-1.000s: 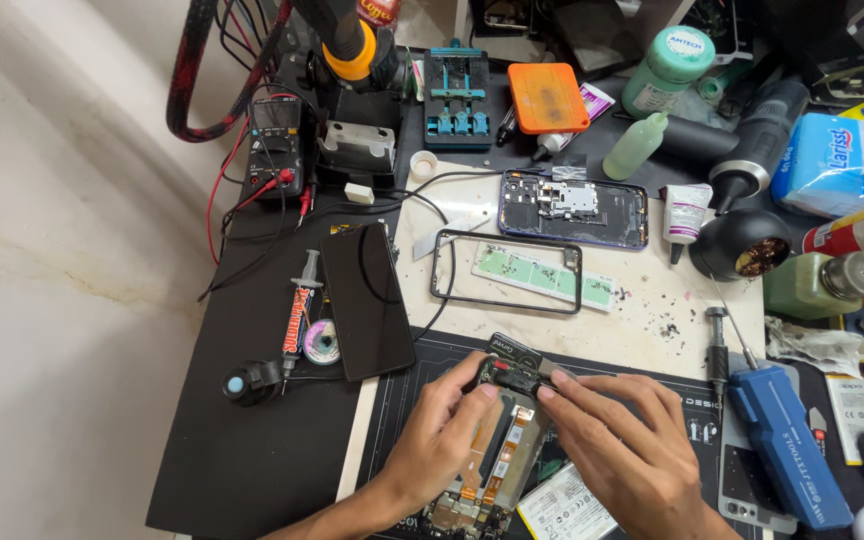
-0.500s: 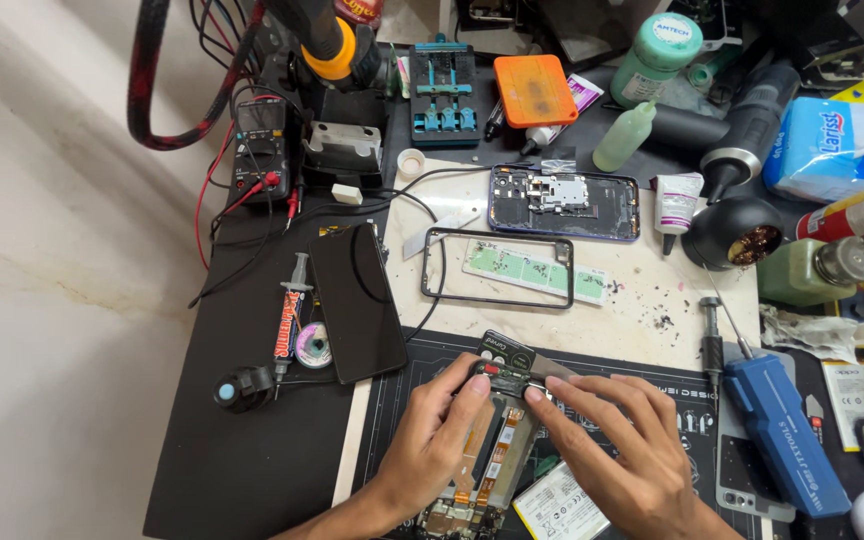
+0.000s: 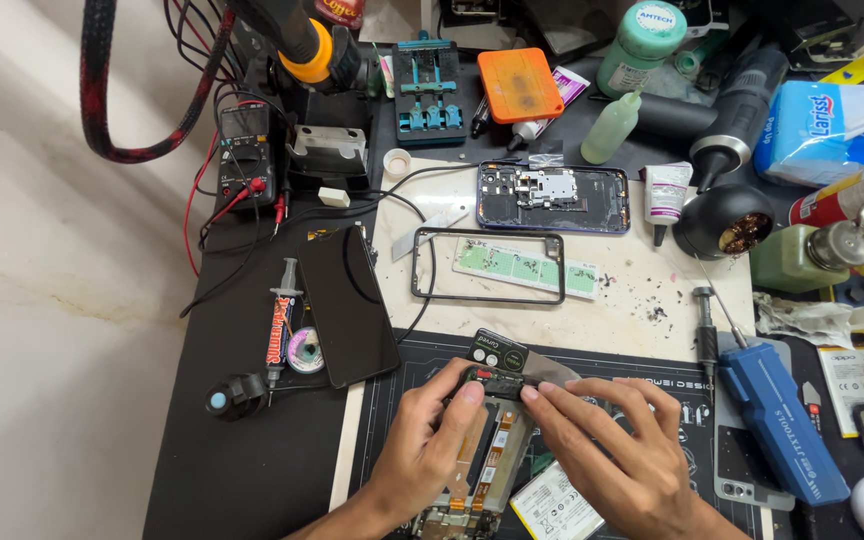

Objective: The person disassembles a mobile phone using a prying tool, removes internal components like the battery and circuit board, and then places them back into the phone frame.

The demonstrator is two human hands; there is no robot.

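An opened phone body with orange flex cables lies on a dark work mat near the front edge. My left hand grips its left side, fingertips at the top end. My right hand rests on its right side, fingertips touching the top edge beside a thin metal pry blade. A small dark card lies just above the phone. A flat battery sits under my right hand.
A second opened phone, an empty black frame over a green strip, and a black screen panel lie farther back. A blue electric screwdriver, a multimeter, bottles, a syringe tube and cables crowd the bench.
The view has shifted slightly. My fingertips have closed in on the top end of the phone body; both hands stay on it.
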